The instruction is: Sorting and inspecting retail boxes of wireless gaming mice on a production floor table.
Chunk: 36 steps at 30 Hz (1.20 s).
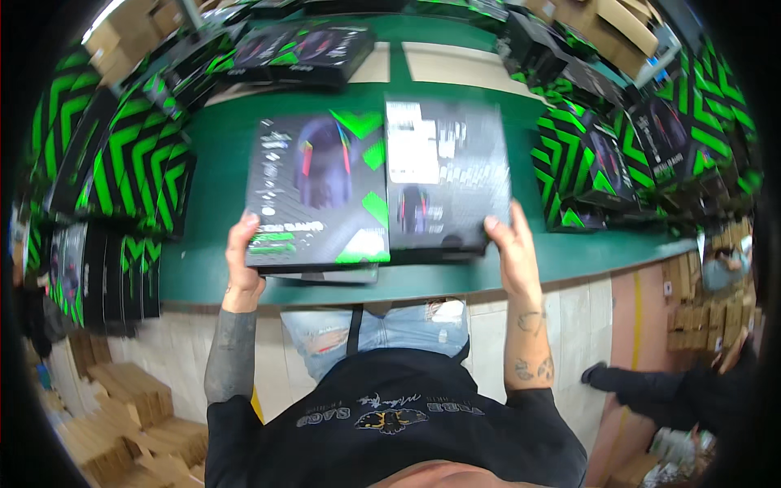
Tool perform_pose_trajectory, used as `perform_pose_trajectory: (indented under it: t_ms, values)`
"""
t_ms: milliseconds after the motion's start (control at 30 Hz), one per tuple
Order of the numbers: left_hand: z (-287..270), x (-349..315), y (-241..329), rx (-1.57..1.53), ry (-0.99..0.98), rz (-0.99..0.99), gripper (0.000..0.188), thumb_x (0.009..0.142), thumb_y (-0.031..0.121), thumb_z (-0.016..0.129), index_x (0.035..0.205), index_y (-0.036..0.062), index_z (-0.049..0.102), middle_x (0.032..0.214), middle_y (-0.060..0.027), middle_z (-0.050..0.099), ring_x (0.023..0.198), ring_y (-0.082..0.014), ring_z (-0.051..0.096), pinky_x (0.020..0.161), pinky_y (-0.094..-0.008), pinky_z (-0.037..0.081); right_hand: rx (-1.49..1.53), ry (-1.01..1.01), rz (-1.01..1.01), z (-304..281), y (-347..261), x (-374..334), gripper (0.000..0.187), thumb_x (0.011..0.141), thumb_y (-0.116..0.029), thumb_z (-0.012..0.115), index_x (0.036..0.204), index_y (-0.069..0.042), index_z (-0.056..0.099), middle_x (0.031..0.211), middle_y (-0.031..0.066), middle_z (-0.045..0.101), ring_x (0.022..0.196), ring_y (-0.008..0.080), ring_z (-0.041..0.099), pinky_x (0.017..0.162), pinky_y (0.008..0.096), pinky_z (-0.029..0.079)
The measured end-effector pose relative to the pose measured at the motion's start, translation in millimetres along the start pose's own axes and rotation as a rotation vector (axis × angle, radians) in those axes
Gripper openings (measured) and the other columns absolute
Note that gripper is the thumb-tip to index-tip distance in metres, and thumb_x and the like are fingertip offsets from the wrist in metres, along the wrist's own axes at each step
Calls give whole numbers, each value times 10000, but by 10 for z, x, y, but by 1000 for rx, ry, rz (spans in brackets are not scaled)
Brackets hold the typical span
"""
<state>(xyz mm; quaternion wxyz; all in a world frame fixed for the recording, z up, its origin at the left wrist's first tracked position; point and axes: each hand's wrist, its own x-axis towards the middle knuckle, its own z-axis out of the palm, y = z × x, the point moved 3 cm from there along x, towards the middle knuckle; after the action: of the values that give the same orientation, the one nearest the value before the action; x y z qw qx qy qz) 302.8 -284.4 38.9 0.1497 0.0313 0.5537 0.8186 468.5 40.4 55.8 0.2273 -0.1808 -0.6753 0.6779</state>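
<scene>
Two black boxes with a computer mouse printed on them are side by side before me over the green table. The left mouse box shows its front, with a large mouse picture and bright green marks. My left hand grips its near left corner. Turned to its printed back, the right mouse box carries white labels at its upper left. My right hand holds it by the near right edge. Below the left box, a thin dark edge of something pokes out. Both boxes are slightly blurred.
Stacks of black-and-green boxes line the left side, and more boxes stand on the right. Further boxes lie at the far side. Brown cartons are on the floor. A person's dark-clothed leg extends in from the right.
</scene>
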Motion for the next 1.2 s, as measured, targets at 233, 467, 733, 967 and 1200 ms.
perform_pose_trajectory:
  t_ms: [233, 467, 733, 967, 1200]
  values:
    - [-49, -93, -120, 143, -136, 8, 682, 816, 160, 550, 1412, -46, 289, 1269, -119, 513, 1114, -158, 506, 966, -257, 365, -181, -361, 334, -193, -7, 359, 513, 839, -250, 678, 1208, 62, 505, 1071, 95, 615, 952, 137, 574, 853, 244, 438]
    - [-44, -121, -30, 166, -120, 32, 730, 785, 145, 562, 1419, -56, 260, 1334, -152, 453, 1191, -196, 470, 1025, -276, 324, 6, -317, -237, -657, -93, 467, 686, 657, 4, 759, 1269, -13, 450, 1220, 137, 514, 1123, 252, 518, 946, 373, 434]
    - [-236, -43, 128, 280, -215, -50, 771, 762, 176, 560, 1422, -67, 244, 1366, -163, 419, 1231, -207, 432, 1039, -276, 297, -842, -218, -291, -605, -75, 453, 573, 810, 94, 446, 1329, -143, 497, 1436, 151, 354, 1278, 329, 406, 1034, 386, 371]
    - [-269, -156, -270, 23, -80, 31, 797, 755, 265, 507, 1424, -64, 224, 1376, -189, 394, 1267, -260, 402, 1070, -342, 279, 120, -175, -57, -54, 142, 233, 779, 762, -185, 564, 1449, -13, 238, 1496, 153, 244, 1387, 227, 217, 1129, 321, 123]
    - [-38, 87, -265, -71, -46, 127, 696, 744, 237, 522, 1341, -82, 357, 1277, -193, 487, 1159, -258, 503, 1013, -338, 359, 377, -227, 118, 142, 122, 640, 740, 775, -106, 536, 1452, -35, 248, 1443, 138, 323, 1292, 199, 361, 1068, 283, 260]
